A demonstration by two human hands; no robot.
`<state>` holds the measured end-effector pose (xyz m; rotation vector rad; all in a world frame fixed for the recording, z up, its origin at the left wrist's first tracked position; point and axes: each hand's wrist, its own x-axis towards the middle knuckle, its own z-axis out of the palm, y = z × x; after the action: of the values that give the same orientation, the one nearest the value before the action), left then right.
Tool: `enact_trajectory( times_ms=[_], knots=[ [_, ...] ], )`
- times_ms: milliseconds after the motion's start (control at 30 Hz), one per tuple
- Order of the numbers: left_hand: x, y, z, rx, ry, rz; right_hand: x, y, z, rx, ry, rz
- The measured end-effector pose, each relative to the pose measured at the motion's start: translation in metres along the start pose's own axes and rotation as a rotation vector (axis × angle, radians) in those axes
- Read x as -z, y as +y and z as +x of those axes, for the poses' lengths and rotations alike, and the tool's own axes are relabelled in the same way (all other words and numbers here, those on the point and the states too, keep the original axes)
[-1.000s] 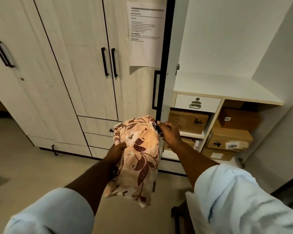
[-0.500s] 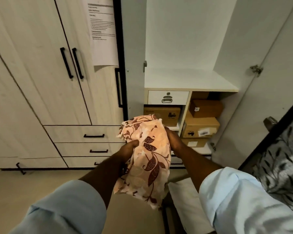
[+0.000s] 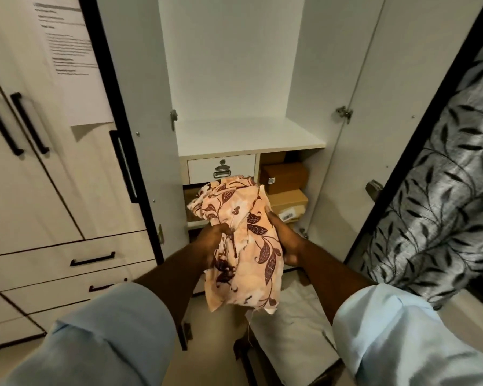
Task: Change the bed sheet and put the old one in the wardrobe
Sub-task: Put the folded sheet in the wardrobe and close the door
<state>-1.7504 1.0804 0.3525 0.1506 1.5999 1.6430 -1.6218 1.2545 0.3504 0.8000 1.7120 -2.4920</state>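
Wardrobe (image 3: 234,65) open: upper shelf (image 3: 248,135) bare, below it a small drawer (image 3: 221,168) and cardboard boxes (image 3: 285,178) stacked in the cubbies. Leaf-print curtain (image 3: 435,190) hangs right of the wardrobe. Bundled floral sheet (image 3: 243,240) held up in front of the lower cubbies, left hand (image 3: 211,243) and right hand (image 3: 286,243) both closed round it, fingers dug into the cloth.

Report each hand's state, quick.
Left hand: closed on the bundled floral sheet.
Right hand: closed on the same sheet.
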Motion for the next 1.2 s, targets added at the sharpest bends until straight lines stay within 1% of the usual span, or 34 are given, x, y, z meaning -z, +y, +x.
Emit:
enact_trajectory(
  times_ms=[67,133,233,300,433,500,633,700,767,900,1000,1067,1133,1200],
  knots=[
    [-0.003,0.005,0.017,0.063,-0.053,0.057,0.010,-0.003,0.005,0.025,0.013,0.021],
    [-0.010,0.009,0.030,0.063,-0.085,0.074,0.019,-0.004,0.008,0.037,0.053,0.016],
    [-0.027,0.014,0.047,0.034,-0.133,0.104,0.038,-0.001,0.019,0.090,0.155,0.019],
    [-0.036,0.012,0.061,0.022,-0.138,0.111,0.049,-0.001,0.027,0.132,0.211,0.024],
    [-0.053,0.020,0.108,-0.032,-0.087,0.131,0.073,-0.020,0.054,0.200,0.289,-0.001],
    [-0.066,0.033,0.121,-0.088,-0.014,0.130,0.083,-0.034,0.071,0.193,0.271,0.009],
    [-0.084,0.064,0.156,-0.250,0.095,0.125,0.100,-0.067,0.108,0.198,0.123,0.057],
    [-0.091,0.080,0.168,-0.286,0.129,0.082,0.110,-0.082,0.124,0.245,0.055,0.000],
    [-0.092,0.095,0.186,-0.303,0.135,0.043,0.118,-0.094,0.144,0.272,0.079,-0.051],
    [-0.090,0.134,0.231,-0.319,0.114,0.026,0.127,-0.128,0.188,0.287,0.195,-0.077],
    [-0.087,0.170,0.264,-0.327,0.063,0.056,0.125,-0.158,0.228,0.339,0.257,-0.044],
    [-0.081,0.202,0.294,-0.357,0.000,0.102,0.124,-0.184,0.264,0.393,0.267,-0.019],
    [-0.076,0.238,0.316,-0.394,-0.078,0.225,0.121,-0.209,0.297,0.436,0.309,-0.039],
    [-0.069,0.275,0.347,-0.382,-0.106,0.344,0.115,-0.234,0.332,0.479,0.380,-0.067]
  ],
)
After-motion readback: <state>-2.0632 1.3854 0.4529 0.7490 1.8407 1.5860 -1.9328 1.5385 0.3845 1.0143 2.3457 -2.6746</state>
